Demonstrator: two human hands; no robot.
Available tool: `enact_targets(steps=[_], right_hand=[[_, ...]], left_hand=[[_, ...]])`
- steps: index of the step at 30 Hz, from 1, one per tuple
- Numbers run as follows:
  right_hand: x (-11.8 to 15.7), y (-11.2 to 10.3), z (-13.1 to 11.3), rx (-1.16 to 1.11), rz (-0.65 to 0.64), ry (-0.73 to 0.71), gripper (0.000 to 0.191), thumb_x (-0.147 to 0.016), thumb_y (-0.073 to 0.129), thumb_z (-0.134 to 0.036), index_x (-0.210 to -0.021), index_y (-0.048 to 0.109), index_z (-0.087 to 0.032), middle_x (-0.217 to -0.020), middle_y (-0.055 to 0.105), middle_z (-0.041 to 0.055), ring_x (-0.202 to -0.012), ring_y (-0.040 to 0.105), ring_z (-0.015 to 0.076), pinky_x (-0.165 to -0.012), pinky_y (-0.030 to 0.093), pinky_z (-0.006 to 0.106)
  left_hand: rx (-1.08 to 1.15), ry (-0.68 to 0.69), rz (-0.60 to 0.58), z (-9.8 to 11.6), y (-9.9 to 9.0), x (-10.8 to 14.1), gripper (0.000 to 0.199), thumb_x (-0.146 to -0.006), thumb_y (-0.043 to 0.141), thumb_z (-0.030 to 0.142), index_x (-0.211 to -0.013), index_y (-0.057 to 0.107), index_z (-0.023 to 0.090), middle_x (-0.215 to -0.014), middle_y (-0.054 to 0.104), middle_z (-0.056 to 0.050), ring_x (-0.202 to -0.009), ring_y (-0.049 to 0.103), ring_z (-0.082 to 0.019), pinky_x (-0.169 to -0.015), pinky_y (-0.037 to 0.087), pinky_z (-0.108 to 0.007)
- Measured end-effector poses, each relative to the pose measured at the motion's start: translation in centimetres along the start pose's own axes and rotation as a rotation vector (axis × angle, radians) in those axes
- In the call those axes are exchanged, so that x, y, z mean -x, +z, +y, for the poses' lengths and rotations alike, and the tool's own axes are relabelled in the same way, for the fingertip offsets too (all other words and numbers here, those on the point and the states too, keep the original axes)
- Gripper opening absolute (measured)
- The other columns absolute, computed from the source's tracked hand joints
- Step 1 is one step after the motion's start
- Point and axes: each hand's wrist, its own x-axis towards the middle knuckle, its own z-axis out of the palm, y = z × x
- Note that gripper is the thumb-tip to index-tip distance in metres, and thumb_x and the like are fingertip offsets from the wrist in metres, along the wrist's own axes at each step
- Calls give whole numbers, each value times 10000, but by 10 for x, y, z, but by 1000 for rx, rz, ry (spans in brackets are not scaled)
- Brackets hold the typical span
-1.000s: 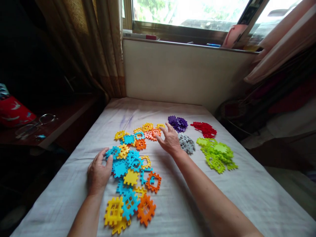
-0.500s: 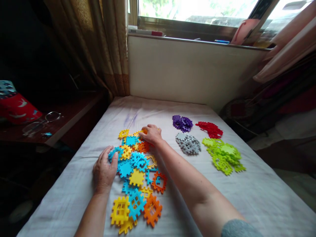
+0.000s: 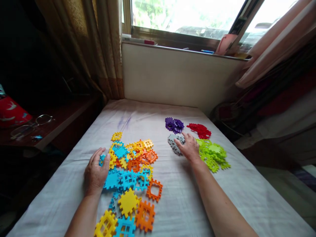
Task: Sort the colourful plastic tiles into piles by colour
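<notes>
In the head view, notched plastic toy pieces lie on a pale sheet [image 3: 177, 197], and the work looks partly done. On the right side, four piles each show a single colour: a purple pile [image 3: 176, 126] farthest off, a red pile [image 3: 201, 130] beside it, a grey pile [image 3: 172, 142] nearer in, and a green pile [image 3: 214, 149] next to the grey. Those four colours seem to be separated already.

What appears left is the long heap on the left side, where blue pieces [image 3: 112, 179], yellow pieces [image 3: 129, 201] and orange pieces [image 3: 145, 215] are mixed and overlapping. I see no purple, red or green among them, though lower layers are hidden.

The left hand [image 3: 96, 169] curls at the heap's left edge, a bit of blue showing between thumb and fingers; whether it grips that piece I cannot tell. The right hand [image 3: 189, 148] is spread, with nothing visible in its grasp, over the grey pile and beside the green; contact with either is unclear.
</notes>
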Motion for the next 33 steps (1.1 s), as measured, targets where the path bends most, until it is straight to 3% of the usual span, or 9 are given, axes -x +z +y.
enact_targets(steps=[2, 4, 10, 16, 21, 24, 27, 30, 33], right_hand=[[3, 11, 17, 22, -53, 15, 567, -862, 587, -521, -1345, 601, -223, -1351, 578, 180, -1233, 525, 345, -990, 411, 480], [12, 24, 16, 0, -46, -45, 585, -848, 606, -515, -1361, 580, -236, -1363, 568, 159, -1248, 513, 323, -1011, 397, 456], [20, 46, -32, -112, 0, -215, 575, -820, 634, -536, -1319, 600, -254, -1363, 547, 131, -1261, 485, 294, -1022, 385, 429], [-23, 67, -86, -154, -63, -255, 596, -801, 671, -549, -1319, 608, -259, -1394, 529, 129, -1303, 453, 294, -1057, 356, 426], [-73, 86, -127, -169, -141, -186, 597, -826, 655, -558, -1338, 597, -258, -1406, 535, 132, -1303, 460, 297, -1047, 364, 430], [-96, 94, -138, -190, -158, -135, 553, -863, 614, -553, -1326, 602, -253, -1372, 563, 132, -1276, 474, 308, -1022, 379, 454], [-101, 96, -140, -196, -100, -133, 566, -866, 622, -538, -1327, 596, -210, -1395, 535, 169, -1299, 436, 334, -1052, 327, 513], [-89, 91, -144, -228, -6, -279, 567, -890, 630, -458, -1363, 559, -154, -1503, 424, 207, -1393, 318, 351, -1120, 188, 586], [-66, 82, -167, -273, -26, -506, 467, -912, 621, -395, -1339, 593, -206, -1512, 453, 137, -1420, 311, 310, -1164, 174, 540]], left_hand=[[-3, 0, -6, 0, 0, 0, 379, -885, 483, 461, -1112, 651, 208, -1237, 684, -105, -1183, 630, -245, -1048, 481, -370], [-9, 1, -7, 1, -1, 0, 374, -884, 484, 458, -1115, 651, 216, -1236, 685, -96, -1180, 632, -238, -1047, 482, -362], [-27, 15, -11, 1, 0, 1, 404, -883, 478, 475, -1122, 654, 201, -1241, 685, -107, -1180, 632, -242, -1043, 483, -366], [-32, 35, -14, -5, 2, 3, 405, -887, 483, 473, -1138, 655, 206, -1247, 684, -100, -1177, 634, -243, -1044, 485, -371], [-39, 48, 2, -10, 3, 6, 397, -892, 495, 471, -1145, 659, 212, -1243, 686, -91, -1172, 638, -245, -1043, 491, -375], [-34, 66, 17, -9, 3, 7, 377, -898, 503, 451, -1142, 661, 211, -1233, 691, -87, -1163, 643, -238, -1037, 498, -366], [-16, 81, 33, -7, 3, 7, 354, -901, 513, 423, -1135, 664, 203, -1209, 701, -87, -1146, 653, -227, -1023, 508, -350], [-2, 78, 57, -4, 3, 7, 336, -901, 518, 394, -1127, 666, 195, -1195, 706, -91, -1136, 657, -223, -1013, 515, -346], [15, 87, 84, -2, 2, 7, 322, -898, 517, 370, -1116, 669, 188, -1189, 707, -95, -1135, 657, -223, -1010, 518, -353]])
